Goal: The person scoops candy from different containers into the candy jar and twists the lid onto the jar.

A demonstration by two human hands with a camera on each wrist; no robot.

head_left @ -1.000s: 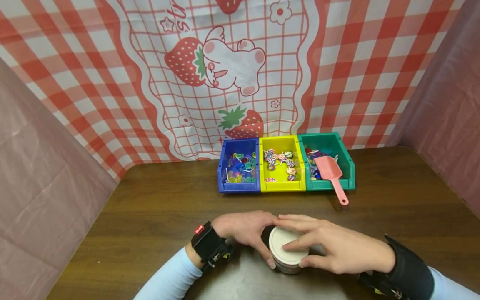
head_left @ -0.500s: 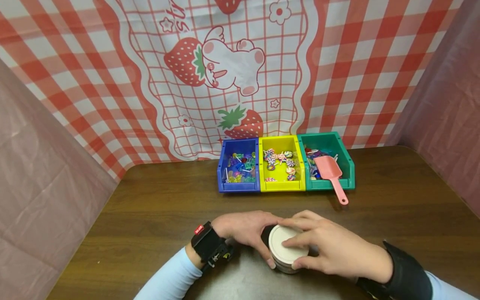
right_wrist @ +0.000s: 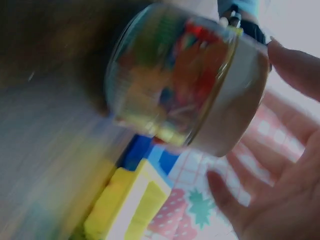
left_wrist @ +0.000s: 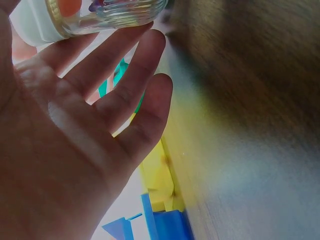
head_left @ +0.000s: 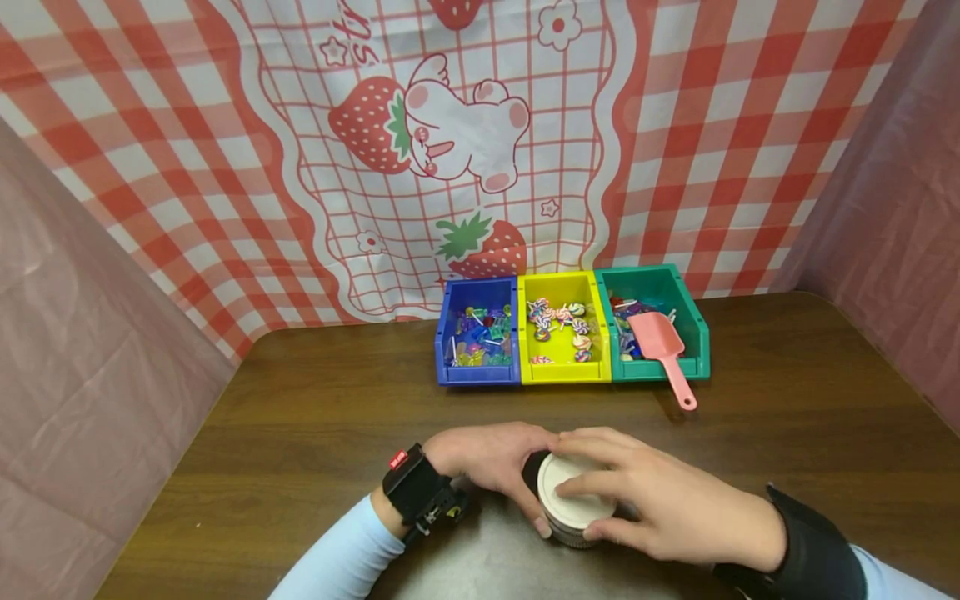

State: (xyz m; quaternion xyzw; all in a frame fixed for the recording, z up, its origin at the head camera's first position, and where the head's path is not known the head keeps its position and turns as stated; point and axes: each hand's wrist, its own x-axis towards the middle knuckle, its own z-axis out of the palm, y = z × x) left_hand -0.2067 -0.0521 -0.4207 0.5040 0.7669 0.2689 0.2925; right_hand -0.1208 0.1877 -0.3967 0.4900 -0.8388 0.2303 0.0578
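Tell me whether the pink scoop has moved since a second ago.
No. The pink scoop lies as before in the green bin, its handle sticking out over the front edge onto the table.

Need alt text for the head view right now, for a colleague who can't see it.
Both hands grip a small glass jar with a white lid on a brown table: left hand on its side, right hand over the lid. Behind stand blue, yellow and green bins of candy.
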